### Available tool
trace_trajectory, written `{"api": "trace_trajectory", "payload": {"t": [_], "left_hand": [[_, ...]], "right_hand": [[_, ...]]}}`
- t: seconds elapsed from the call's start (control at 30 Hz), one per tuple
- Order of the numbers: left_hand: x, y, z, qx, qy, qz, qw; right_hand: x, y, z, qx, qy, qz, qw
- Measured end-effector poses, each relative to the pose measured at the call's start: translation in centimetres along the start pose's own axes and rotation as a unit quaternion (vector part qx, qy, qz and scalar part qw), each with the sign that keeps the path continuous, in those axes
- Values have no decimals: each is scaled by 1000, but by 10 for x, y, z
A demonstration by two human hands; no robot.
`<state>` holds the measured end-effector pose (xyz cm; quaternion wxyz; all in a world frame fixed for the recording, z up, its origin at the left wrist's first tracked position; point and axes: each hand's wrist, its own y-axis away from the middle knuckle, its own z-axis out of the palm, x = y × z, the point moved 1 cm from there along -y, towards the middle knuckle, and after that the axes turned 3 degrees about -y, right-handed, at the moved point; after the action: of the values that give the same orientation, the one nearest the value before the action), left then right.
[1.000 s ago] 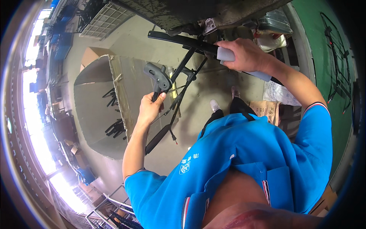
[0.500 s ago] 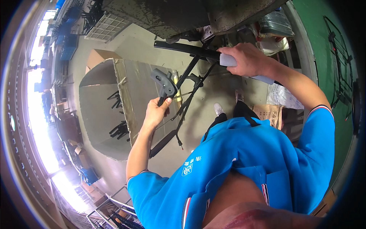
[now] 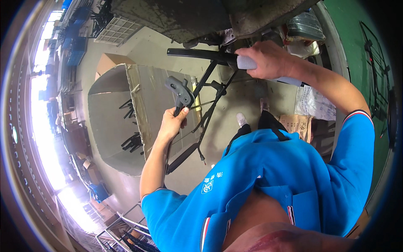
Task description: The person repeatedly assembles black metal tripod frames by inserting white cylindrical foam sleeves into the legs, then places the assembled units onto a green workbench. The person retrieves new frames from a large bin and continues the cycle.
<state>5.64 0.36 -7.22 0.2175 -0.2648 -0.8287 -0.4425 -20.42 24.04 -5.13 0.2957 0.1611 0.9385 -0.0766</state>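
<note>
Gripping a black metal frame (image 3: 201, 105), both hands, left (image 3: 171, 124) and right (image 3: 268, 59), stay closed.

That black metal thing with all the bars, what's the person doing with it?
A person in a blue shirt holds up a black metal frame with both hands. The left hand grips a bar just below a grey plastic piece. The right hand is wrapped around a light grey grip at the end of the frame's top bar. Below stands a big open cardboard box with more black parts inside.
</note>
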Motion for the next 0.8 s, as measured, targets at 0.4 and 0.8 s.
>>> {"api": "trace_trajectory", "payload": {"t": [0.4, 0.8], "left_hand": [[-8, 2, 3, -8, -62, 4, 998], [-15, 6, 7, -7, -44, 4, 999]], "right_hand": [[22, 10, 31, -23, -51, -10, 998], [10, 38, 56, 1, -32, 4, 999]]}}
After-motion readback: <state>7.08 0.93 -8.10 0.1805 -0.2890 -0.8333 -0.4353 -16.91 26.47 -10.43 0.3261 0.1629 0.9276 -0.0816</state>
